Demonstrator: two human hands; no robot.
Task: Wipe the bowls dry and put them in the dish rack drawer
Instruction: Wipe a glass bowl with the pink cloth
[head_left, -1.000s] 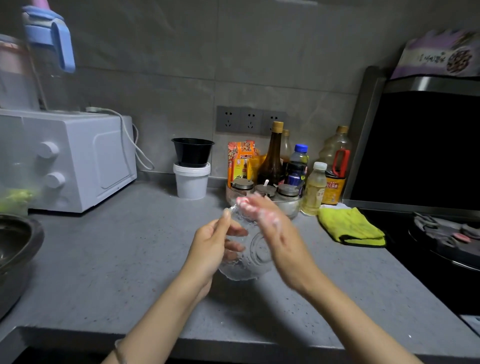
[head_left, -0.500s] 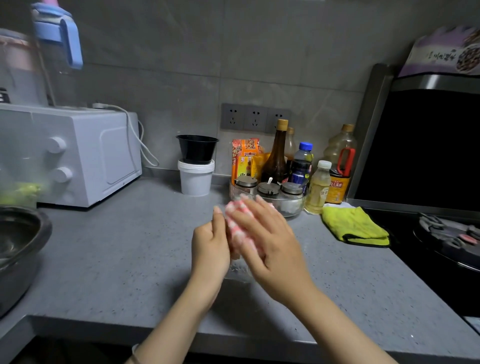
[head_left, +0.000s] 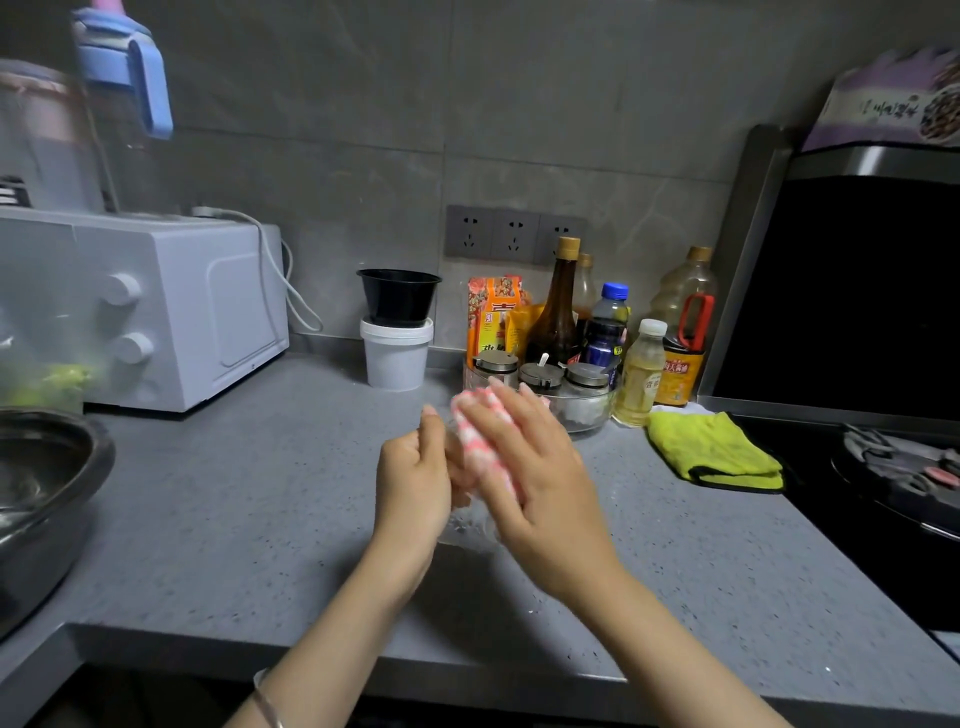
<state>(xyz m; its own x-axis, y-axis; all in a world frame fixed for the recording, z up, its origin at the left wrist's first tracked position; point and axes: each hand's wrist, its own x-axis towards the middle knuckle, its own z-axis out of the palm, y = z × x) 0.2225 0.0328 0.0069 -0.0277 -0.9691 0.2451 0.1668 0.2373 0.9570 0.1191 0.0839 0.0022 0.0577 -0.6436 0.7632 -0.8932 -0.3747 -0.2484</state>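
I have the clear glass bowl (head_left: 470, 525) caught between both hands above the grey table (head_left: 234, 509), and only its lower edge shows, just under my right palm and beside the heel of my left hand. My left hand (head_left: 415, 478) is curled round the bowl's near side, fingers (head_left: 434, 423) bent and closed on the rim as far as I can make out, thumb side up. My right hand (head_left: 530, 483) lies flat across the other side, pressing a pink-and-white checked cloth (head_left: 480, 441) against the glass; its fingers are stretched long and narrow together, holding the cloth by pressure rather than pinching it. Beyond those fingertips stands a glass dish of spice jars (head_left: 582, 410), and off past my right knuckles a yellow cloth (head_left: 711, 449) lies on the table. I judge the bowl light but brittle, and slick while any water clings to it, so I would keep the left hand's hold on the rim and wall, thumb inside and fingers outside, and let the soft cloth do the sliding. The patterned glass may give some purchase. The dish rack drawer is nowhere in view, so I cannot say where the bowl goes from here.
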